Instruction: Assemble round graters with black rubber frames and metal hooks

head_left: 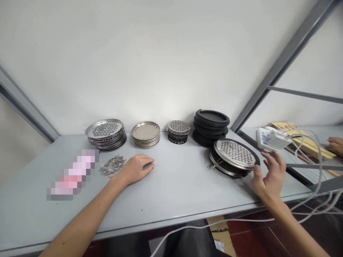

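My left hand (138, 168) rests on the grey table with nothing in it, thumb and fingers a little apart. Beside its wrist lies a small heap of wire clips (113, 165). My right hand (270, 176) is raised at the right edge, fingers spread, just next to a stack of round grater plates and black rings (235, 155). Whether its thumb touches that stack I cannot tell. A wire clip (215, 165) hangs at the stack's left side. Behind stand black round bases (211, 123), small perforated discs (178, 127), plain metal discs (146, 132) and large grater plates (105, 131).
A blurred-out pinkish item (73, 175) lies at the left. Beyond the metal frame (284, 53) on the right are a power strip (265, 139), white cables (320, 160), yellow pieces (308, 139) and another person's hand (336, 144). One cable crosses below the table's front edge.
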`<state>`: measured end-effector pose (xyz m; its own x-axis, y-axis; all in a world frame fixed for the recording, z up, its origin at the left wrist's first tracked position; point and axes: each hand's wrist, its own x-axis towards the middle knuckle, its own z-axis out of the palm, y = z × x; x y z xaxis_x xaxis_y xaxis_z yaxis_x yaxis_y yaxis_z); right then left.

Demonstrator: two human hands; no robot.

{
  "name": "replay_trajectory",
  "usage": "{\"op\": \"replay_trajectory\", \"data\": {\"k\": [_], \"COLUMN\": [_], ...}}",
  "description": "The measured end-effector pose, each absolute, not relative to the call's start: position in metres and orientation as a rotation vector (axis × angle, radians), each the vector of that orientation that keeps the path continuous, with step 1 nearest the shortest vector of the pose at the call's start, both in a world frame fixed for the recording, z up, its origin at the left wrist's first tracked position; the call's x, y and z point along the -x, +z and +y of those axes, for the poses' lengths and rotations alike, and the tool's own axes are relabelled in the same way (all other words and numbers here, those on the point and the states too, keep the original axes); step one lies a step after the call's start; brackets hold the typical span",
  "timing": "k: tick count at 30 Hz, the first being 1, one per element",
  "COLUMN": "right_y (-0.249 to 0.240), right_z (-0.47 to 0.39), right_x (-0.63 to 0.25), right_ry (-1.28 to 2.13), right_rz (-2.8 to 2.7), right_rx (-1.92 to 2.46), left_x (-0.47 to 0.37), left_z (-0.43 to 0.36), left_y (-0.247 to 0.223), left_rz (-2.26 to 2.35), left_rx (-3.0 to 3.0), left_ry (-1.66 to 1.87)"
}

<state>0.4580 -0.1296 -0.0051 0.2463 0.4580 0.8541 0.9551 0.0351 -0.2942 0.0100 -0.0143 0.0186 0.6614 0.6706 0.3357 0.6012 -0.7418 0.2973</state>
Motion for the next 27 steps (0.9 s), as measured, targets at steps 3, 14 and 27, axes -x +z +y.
{"op": "replay_trajectory", "data": {"k": [3,14,27], "right_y": [0.004,0.046,0.003], "right_z": [-0.118,-0.022,0.004], "right_x": [-0.435,-0.265,-0.236], "right_ry": [-0.731,-0.166,0.115], "right_rz": [-1.316,-2.217,-2.177], "right_rx": [1.419,1.111,1.21], "left_x": [-0.01,-0.005,-0.002], "left_z": [-0.014,-0.009,-0.002], "left_y": [0.018,0.018,0.015], "left_rz": [1.042,1.087,1.16], "left_rx": [-2.704,-2.662,-2.694], "left_ry": [0.66,0.707,0.785]}}
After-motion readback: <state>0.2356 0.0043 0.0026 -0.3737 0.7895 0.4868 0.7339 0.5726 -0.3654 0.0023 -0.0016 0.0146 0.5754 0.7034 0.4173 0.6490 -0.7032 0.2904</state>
